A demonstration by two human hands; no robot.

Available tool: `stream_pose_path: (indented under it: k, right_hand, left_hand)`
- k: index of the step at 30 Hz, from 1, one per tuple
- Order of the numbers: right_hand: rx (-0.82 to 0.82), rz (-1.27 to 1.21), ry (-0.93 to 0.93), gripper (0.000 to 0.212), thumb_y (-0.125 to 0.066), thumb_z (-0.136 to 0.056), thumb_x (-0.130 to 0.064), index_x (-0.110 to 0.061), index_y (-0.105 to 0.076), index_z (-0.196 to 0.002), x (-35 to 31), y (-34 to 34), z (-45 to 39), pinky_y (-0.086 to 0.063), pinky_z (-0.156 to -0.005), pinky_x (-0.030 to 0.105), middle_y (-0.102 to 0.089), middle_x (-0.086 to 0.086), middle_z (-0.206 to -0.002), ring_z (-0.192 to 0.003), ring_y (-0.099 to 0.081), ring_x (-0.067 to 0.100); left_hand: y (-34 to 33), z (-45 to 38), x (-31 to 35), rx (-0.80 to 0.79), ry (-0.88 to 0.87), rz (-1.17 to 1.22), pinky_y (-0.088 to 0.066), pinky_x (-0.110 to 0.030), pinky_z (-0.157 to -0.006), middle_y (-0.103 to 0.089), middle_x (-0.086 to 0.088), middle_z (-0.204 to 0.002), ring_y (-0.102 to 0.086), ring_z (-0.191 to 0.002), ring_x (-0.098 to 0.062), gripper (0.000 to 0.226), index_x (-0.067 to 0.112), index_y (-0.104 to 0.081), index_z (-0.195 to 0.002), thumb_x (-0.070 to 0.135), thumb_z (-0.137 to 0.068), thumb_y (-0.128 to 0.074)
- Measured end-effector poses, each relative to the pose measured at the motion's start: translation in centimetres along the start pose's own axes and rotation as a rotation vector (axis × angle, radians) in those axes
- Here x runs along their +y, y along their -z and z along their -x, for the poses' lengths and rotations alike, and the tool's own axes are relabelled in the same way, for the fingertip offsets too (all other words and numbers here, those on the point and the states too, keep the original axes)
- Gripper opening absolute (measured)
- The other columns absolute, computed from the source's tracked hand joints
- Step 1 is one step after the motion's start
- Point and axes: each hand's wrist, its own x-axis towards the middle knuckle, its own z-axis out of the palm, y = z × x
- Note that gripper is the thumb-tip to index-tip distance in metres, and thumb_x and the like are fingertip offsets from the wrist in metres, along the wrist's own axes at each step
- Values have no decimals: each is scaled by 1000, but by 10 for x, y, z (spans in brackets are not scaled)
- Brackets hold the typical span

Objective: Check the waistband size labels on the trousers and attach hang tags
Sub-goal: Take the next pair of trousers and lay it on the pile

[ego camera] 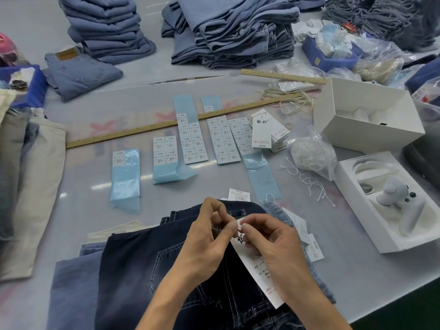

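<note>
Dark navy trousers [147, 270] lie flat near the table's front edge, waistband away from me. On top of them rests a white hang tag [258, 267] with printed text. My left hand [202, 236] and my right hand [269, 239] meet at the tag's top end, each pinching there with thumb and forefinger; what sits between the fingertips is too small to tell. Lighter blue trousers [273, 208] poke out underneath at the right, with more tags [314, 246] beside them.
Sheets of size stickers [192, 139] on blue backing lie in rows mid-table, next to a stack of hang tags [269, 132]. Two wooden rulers [133, 134], loose strings [307, 179], white boxes [366, 115] at right, folded jeans stacks [233, 32] behind, beige trousers [31, 186] at left.
</note>
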Motion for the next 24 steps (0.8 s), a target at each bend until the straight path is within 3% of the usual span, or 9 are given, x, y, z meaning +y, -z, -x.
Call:
stream_pose_path:
  k: [9,13,20,24]
  right_hand:
    - [11,-17,11,7,-75,-88,-23,-26,-77,-94,-2,-2,1,-58,-80,25,-76,3,-94,-88,-73,19]
    - [58,-62,16,13,-76,-82,-29,-25,-78,-93,-3,-1,1,-58,-77,23,-77,4,-93,-85,-73,19]
    - [56,-59,8,10,-76,-84,-25,-25,-78,-94,-2,0,2,-57,-76,20,-77,3,-94,-86,-74,17]
    - [70,-61,11,11,-75,-84,-26,-25,-78,-94,-3,0,2,-57,-77,21,-77,4,-94,-88,-73,18]
  left_hand:
    - [-7,0,5,122,-34,7,-51,-46,-68,-71,0,-84,-63,-73,-31,30,40,-40,-91,22,-91,-64]
    - [-11,1,5,199,-40,26,-54,-41,-67,-72,1,-84,-65,-71,-25,34,42,-40,-89,20,-90,-66]
    - [-13,2,4,203,-46,18,-53,-33,-62,-71,-1,-85,-63,-68,-28,34,41,-41,-89,21,-89,-68]
    - [-12,2,7,177,-40,1,-54,-42,-65,-72,0,-86,-63,-69,-29,36,40,-41,-89,18,-88,-70]
